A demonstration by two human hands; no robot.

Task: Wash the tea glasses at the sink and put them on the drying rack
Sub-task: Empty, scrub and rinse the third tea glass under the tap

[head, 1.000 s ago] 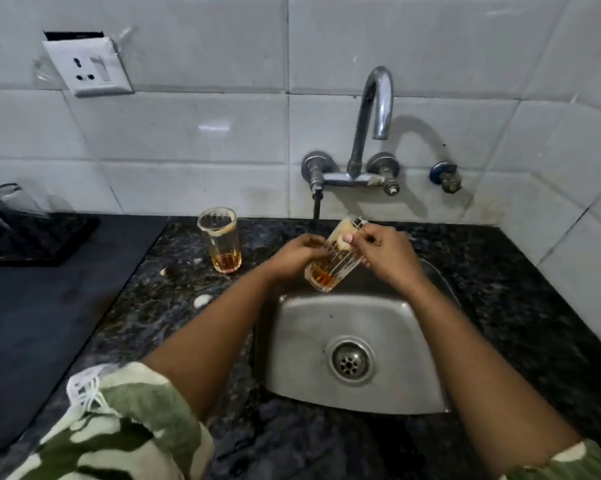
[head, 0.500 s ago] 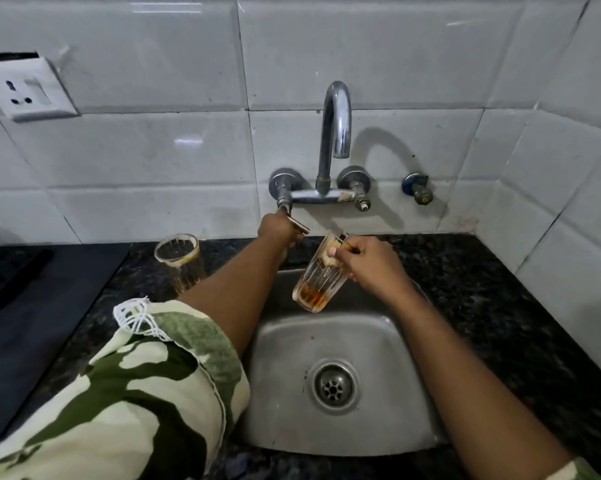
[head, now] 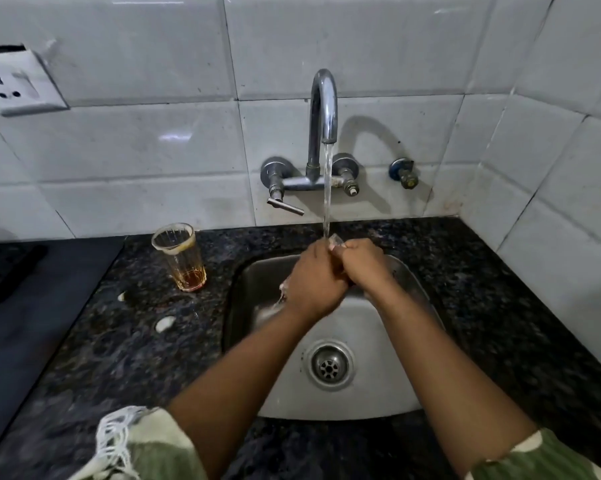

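Note:
Water runs from the chrome tap [head: 323,109] onto the rim of a ribbed tea glass [head: 337,240]. Both hands wrap that glass above the steel sink [head: 389,386]. My left hand [head: 314,282] covers its near side and my right hand [head: 363,263] grips it from the right, so only the rim shows. Water spills off beside my left hand. A second tea glass [head: 181,256] with brown tea dregs stands upright on the dark granite counter [head: 112,348], left of the sink.
The tap's lever handle [head: 285,206] points right. A spare valve [head: 404,173] sticks out of the tiled wall. A white socket [head: 18,83] is at upper left. A dark mat [head: 32,306] covers the left counter. Small white bits [head: 165,323] lie near the sink.
My left hand left the tap lever and came back onto the glass. Water now flows. The glass moved up under the stream.

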